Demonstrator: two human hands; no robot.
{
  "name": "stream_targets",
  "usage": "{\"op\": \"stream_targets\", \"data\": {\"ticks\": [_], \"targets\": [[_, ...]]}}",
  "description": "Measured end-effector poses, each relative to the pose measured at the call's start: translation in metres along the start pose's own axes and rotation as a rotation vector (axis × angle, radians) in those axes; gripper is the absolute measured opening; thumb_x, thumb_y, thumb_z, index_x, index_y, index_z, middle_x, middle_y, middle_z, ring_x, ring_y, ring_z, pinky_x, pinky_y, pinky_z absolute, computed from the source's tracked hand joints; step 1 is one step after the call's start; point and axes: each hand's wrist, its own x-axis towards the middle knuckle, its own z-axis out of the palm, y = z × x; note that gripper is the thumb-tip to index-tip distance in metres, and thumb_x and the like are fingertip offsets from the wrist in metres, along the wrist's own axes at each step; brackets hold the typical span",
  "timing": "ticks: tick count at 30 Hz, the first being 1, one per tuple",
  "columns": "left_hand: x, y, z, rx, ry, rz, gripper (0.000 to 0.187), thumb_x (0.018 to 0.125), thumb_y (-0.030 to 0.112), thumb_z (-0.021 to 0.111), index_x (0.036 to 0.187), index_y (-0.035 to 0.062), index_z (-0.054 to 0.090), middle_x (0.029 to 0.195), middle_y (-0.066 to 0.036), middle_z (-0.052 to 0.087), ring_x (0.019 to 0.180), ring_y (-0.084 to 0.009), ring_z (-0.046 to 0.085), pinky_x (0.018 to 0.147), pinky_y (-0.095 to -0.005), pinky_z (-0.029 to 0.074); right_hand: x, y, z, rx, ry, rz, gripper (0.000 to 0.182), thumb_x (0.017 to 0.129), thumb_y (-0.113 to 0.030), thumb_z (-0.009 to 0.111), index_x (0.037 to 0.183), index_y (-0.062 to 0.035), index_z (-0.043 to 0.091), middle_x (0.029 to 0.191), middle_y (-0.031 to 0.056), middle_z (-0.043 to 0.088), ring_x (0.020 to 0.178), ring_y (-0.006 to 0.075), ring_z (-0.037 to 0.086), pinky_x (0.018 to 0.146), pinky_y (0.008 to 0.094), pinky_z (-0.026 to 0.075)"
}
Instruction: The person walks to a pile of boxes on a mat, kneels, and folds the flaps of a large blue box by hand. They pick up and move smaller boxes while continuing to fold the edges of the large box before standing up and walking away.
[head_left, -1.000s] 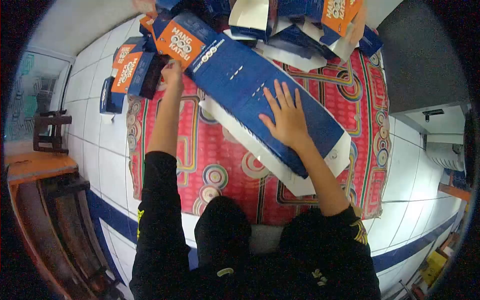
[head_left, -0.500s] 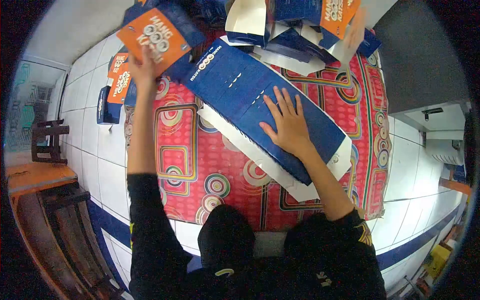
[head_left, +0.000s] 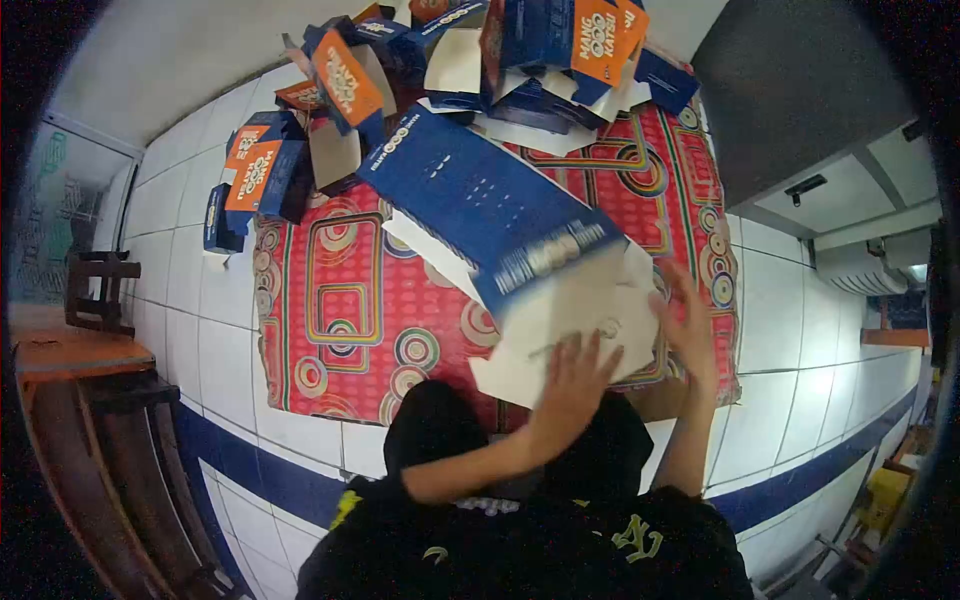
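Carton (head_left: pixel 475 190): laid on the worktop (head_left: pixel 290 330), its white end (head_left: pixel 560 315) set toward the near edge, right of the middle.
Long axis: slanted from the far left side toward the near right corner.
Left grip (head_left: pixel 570 395): unclenched, fingers extended over the white end from the near side.
Right grip (head_left: pixel 690 325): fingers spread, held at the end's right edge; contact not made out.
Nearer hand: left, overlapped with the white end.

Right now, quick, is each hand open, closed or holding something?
Left hand: open, fingers stretched over the white side of the blue carton.
Right hand: open, at the carton's right edge; blurred, so contact can't be told.
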Motion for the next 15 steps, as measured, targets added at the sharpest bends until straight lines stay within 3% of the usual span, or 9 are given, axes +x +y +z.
{"op": "stream_targets", "data": {"ticks": [3,5,7,9,10,11,12,14,15], "targets": [[-0.005,0.068,0.048,-0.080,-0.065,-0.051,0.061,0.086,0.016,0.046,0.145,0.0111,0.030,0.145,-0.023,0.030,0.125,-0.0399,0.039,0.100,-0.0527,0.034,-0.015,0.064,-0.006,-0.362,-0.111,0.042,0.058,0.079,-0.013,0.067,0.131,-0.0019,0.043,0.130,0.0200,0.050,0.121,0.0310,0.048,0.097,0.0430,0.038],[-0.011,0.090,0.079,-0.088,-0.138,-0.077,0.060,0.086,0.019,0.045,0.144,0.0121,0.031,0.146,-0.022,0.028,0.130,-0.0408,0.033,0.103,-0.0560,0.029,-0.018,0.093,-0.001,-0.301,-0.119,0.194,0.057,0.074,-0.011,0.068,0.127,-0.0030,0.048,0.124,0.0195,0.054,0.119,0.0322,0.048,0.096,0.0438,0.039],[-0.017,0.102,0.104,-0.099,-0.006,-0.008,0.059,0.086,0.020,0.046,0.143,0.0104,0.033,0.146,-0.023,0.027,0.133,-0.0405,0.029,0.104,-0.0590,0.026,-0.019,0.128,0.010,-0.230,-0.128,0.352,0.056,0.070,-0.010,0.070,0.123,-0.0040,0.052,0.118,0.0190,0.058,0.118,0.0335,0.049,0.095,0.0447,0.039],[-0.010,0.093,0.087,-0.241,-0.198,0.050,0.057,0.087,0.021,0.048,0.142,0.0113,0.035,0.146,-0.023,0.026,0.133,-0.0425,0.027,0.103,-0.0619,0.025,-0.014,0.154,0.024,-0.773,0.153,-0.172,0.048,0.065,-0.004,0.066,0.113,-0.0061,0.059,0.102,0.0152,0.065,0.107,0.0344,0.055,0.088,0.0418,0.044],[-0.007,0.091,0.079,-0.410,-0.328,0.047,0.056,0.087,0.021,0.051,0.141,0.0106,0.036,0.146,-0.022,0.027,0.133,-0.0409,0.028,0.104,-0.0590,0.028,-0.009,0.161,0.028,-0.686,0.163,-0.283,0.045,0.062,0.000,0.063,0.107,-0.0062,0.063,0.096,0.0152,0.065,0.093,0.0346,0.060,0.080,0.0384,0.048],[-0.004,0.086,0.071,-0.576,-0.460,0.043,0.056,0.087,0.020,0.054,0.140,0.0099,0.037,0.145,-0.021,0.027,0.133,-0.0392,0.029,0.104,-0.0561,0.030,-0.004,0.167,0.027,-0.690,0.166,-0.267,0.045,0.062,0.000,0.063,0.107,-0.0062,0.063,0.096,0.0152,0.065,0.093,0.0346,0.060,0.080,0.0384,0.048],[0.001,0.073,0.060,-0.946,-0.349,0.128,0.049,0.086,0.015,0.058,0.132,0.0057,0.045,0.136,-0.019,0.042,0.126,-0.0362,0.039,0.103,-0.0478,0.035,-0.001,0.174,0.028,-0.530,0.212,-0.218,0.044,0.062,0.001,0.063,0.106,-0.0062,0.064,0.094,0.0153,0.065,0.087,0.0333,0.062,0.077,0.0369,0.049],[0.014,0.043,0.012,-1.017,-0.278,0.106,0.043,0.085,0.011,0.058,0.126,0.0038,0.049,0.128,-0.018,0.048,0.121,-0.0339,0.045,0.100,-0.0438,0.037,0.008,0.183,0.023,-0.369,0.259,-0.152,0.043,0.063,0.002,0.063,0.105,-0.0062,0.065,0.091,0.0154,0.066,0.081,0.0319,0.063,0.073,0.0355,0.050],[0.019,0.025,-0.002,-1.077,-0.189,0.079,0.037,0.083,0.006,0.058,0.120,0.0019,0.053,0.121,-0.016,0.055,0.115,-0.0317,0.050,0.098,-0.0398,0.040,0.016,0.182,0.016,-0.303,0.179,0.072,0.042,0.063,0.003,0.062,0.104,-0.0062,0.066,0.090,0.0160,0.066,0.079,0.0308,0.063,0.072,0.0349,0.050]]}}
